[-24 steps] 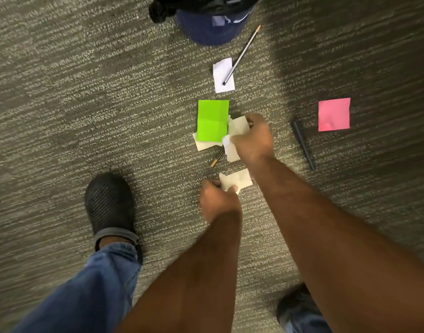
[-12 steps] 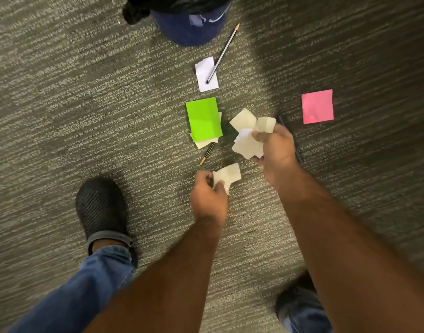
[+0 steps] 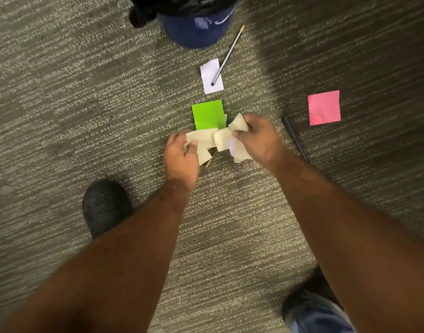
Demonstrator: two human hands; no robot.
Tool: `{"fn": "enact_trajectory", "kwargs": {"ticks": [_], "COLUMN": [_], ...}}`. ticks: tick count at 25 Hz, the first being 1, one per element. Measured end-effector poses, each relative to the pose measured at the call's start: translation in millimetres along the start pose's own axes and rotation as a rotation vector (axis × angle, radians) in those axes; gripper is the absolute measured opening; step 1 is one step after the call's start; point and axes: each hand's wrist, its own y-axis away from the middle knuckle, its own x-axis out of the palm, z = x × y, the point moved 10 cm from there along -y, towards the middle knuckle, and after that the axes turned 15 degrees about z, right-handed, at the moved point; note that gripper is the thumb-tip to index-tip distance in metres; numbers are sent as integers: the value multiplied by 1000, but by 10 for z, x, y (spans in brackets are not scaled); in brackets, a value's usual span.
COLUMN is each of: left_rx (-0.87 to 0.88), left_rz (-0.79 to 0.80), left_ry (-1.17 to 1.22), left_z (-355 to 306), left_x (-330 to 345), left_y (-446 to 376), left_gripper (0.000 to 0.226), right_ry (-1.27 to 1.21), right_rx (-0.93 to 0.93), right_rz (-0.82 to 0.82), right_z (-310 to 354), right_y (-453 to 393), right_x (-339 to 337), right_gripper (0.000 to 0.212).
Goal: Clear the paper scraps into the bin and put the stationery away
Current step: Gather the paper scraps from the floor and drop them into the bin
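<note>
Both my hands hold cream paper scraps at mid-frame, over the carpet.

My left hand (image 3: 181, 156) pinches one cream scrap (image 3: 201, 140); my right hand (image 3: 259, 138), fingers curled, grips a crumpled bunch (image 3: 232, 140). The pencil (image 3: 227, 55) lies upper centre, running diagonally, tip toward the upper right beside the bin (image 3: 196, 30).
</note>
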Motion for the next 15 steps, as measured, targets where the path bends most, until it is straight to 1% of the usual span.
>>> {"fn": "enact_trajectory", "kwargs": {"ticks": [2,3,4,6,7,9,13,15], "left_rx": [-105,-128,-134,-109,-103,-86,30,8], "left_rz": [-16,-24,-20,4,20,24,101,97], "left_ry": [168,238,282,280,284,295,222,307], "left_z": [78,71,11,-151,-201,-295,-504,-520], "left_x": [9,13,22,34,44,21,71,105], "left_y": [-139,-189,-214,-267,-288,-300,-360,-360], "left_gripper": [49,47,41,19,12,17,11,20], "right_ry": [5,-10,-47,-167,-226,-326,-489,-574], "right_rx": [-9,-4,4,30,34,27,-12,-15], "right_rz": [27,24,6,-28,-35,-48,-118,-192], "right_z": [97,119,113,34,10,-39,-129,-233], "right_y": [-117,-153,-174,-186,-173,-136,-46,-5], "right_x": [122,165,178,167,151,110,-6,-112], "right_gripper": [26,27,27,25,24,20,20,21]}}
